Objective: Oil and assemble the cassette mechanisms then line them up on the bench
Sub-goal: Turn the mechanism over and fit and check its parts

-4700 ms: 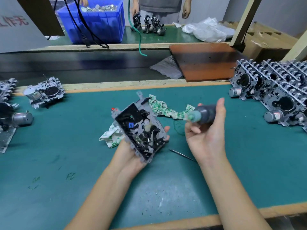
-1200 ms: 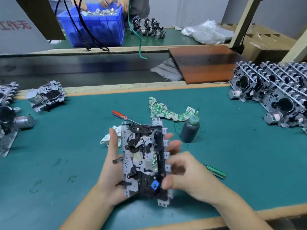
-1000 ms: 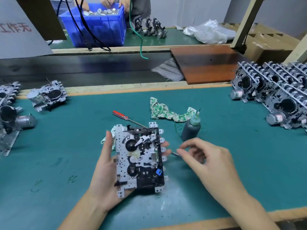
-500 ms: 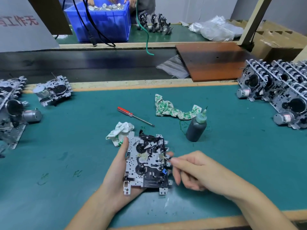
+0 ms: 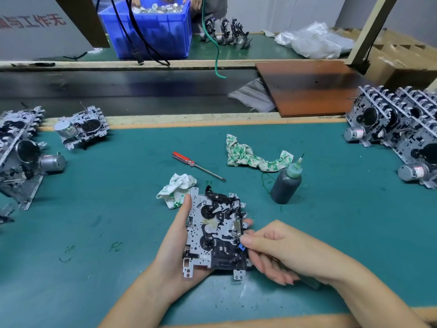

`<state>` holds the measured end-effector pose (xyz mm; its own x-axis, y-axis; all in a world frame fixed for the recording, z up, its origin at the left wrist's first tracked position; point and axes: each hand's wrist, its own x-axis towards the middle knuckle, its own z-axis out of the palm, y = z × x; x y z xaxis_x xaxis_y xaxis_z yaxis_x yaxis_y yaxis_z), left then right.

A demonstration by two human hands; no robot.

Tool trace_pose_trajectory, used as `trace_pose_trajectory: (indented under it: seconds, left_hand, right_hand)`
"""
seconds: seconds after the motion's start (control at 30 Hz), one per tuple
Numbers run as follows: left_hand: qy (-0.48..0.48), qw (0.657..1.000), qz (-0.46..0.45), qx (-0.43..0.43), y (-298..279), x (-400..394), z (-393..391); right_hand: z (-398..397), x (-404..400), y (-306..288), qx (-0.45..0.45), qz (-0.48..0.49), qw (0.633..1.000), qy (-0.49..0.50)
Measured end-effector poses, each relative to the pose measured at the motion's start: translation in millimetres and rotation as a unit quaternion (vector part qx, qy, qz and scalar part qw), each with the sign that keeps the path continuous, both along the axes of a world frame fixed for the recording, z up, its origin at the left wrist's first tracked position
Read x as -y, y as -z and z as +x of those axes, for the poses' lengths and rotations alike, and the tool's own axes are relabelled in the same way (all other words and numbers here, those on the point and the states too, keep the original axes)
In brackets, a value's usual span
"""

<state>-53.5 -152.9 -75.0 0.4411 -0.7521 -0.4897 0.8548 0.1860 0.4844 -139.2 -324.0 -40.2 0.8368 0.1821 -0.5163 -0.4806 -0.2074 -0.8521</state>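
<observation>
The cassette mechanism [image 5: 216, 233] lies face up in the left hand [image 5: 179, 235], whose palm cradles it from below, thumb curled over its 9 o'clock edge and fingertips showing past its 3 o'clock edge, low over the green surface [image 5: 118, 209]. Its long axis runs from 12 to 6 o'clock. The right hand [image 5: 279, 249] is closed in a pinch on a thin tool, hardly visible, at the mechanism's 3 o'clock edge, so the work point lies at 9 o'clock from that hand, touching its fingertips. The oil bottle [image 5: 286, 183] stands upright at 1 o'clock from the mechanism, nearer the right hand.
</observation>
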Motion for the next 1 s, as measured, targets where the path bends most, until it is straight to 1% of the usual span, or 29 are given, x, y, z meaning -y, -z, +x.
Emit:
trace_pose_trajectory:
  seconds: [0.17, 0.43, 0.53, 0.7, 0.8, 0.87, 0.9, 1.0]
  left_hand:
    - [-0.013, 1.0, 0.016, 0.005, -1.2, 3.2, -1.0]
    - [-0.016, 0.999, 0.037, 0.029, -1.8, 8.2, -2.5]
    - [-0.02, 0.999, 0.038, 0.033, -1.6, 8.9, -3.1]
    - [-0.028, 0.999, 0.032, 0.034, -3.7, 9.3, -5.1]
    - [-0.023, 0.999, 0.027, 0.026, -6.0, 8.6, -4.8]
    - [-0.022, 1.0, 0.016, 0.01, -8.2, 7.2, -5.5]
    - [-0.027, 1.0, 0.007, 0.001, -10.0, 6.4, -6.1]
    - [-0.049, 0.998, -0.035, -0.029, -14.1, 4.7, -8.4]
  right_hand:
    - [3.2, 1.5, 0.1, -0.004, -0.024, 1.0, -0.02]
    - [7.4, 8.9, 3.1, -0.027, 0.001, 0.998, -0.057]
    - [7.5, 10.1, 4.0, -0.027, -0.005, 0.998, -0.065]
    - [5.4, 9.8, 3.2, 0.022, -0.077, 0.994, -0.07]
    - [2.0, 7.5, 5.5, 0.051, -0.095, 0.993, -0.049]
    - [0.3, 6.4, 7.1, 0.07, -0.073, 0.995, -0.022]
    - [-0.5, 6.9, 8.0, 0.08, -0.047, 0.996, 0.0]
    - [-3.4, 13.8, 10.2, 0.084, 0.083, 0.988, 0.101]
